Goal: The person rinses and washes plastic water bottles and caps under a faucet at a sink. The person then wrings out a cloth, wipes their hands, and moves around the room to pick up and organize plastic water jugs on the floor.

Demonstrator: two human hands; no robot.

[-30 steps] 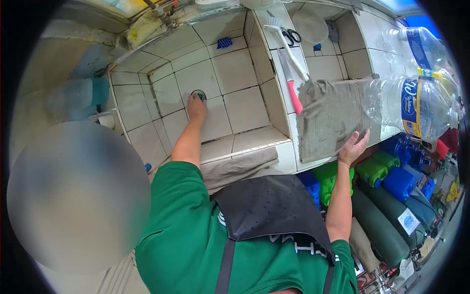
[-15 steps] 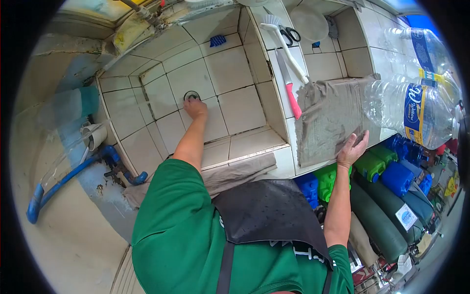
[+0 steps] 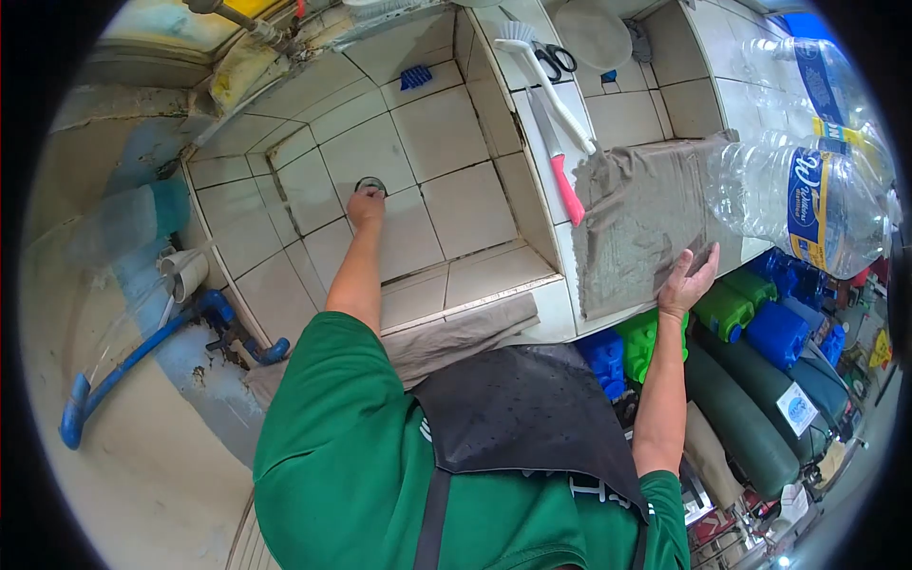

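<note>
The sink [image 3: 456, 209] is lined with smooth, glossy tile; the drain [image 3: 371, 181] is rimmed with shiny metal. The bottle [image 3: 807, 209] is moulded in clear, glossy plastic, and the cloth [image 3: 646, 214] is wrinkled and matt.

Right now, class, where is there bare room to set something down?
Bare: the basin floor, between the left hand, blue pad and right wall. Crowded: the ledge, holding knife, brush and scissors beside the spread cloth.

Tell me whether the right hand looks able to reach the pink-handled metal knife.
Probably yes: the right hand looks open and empty, and only spread grey cloth lies between it and the knife.
</note>
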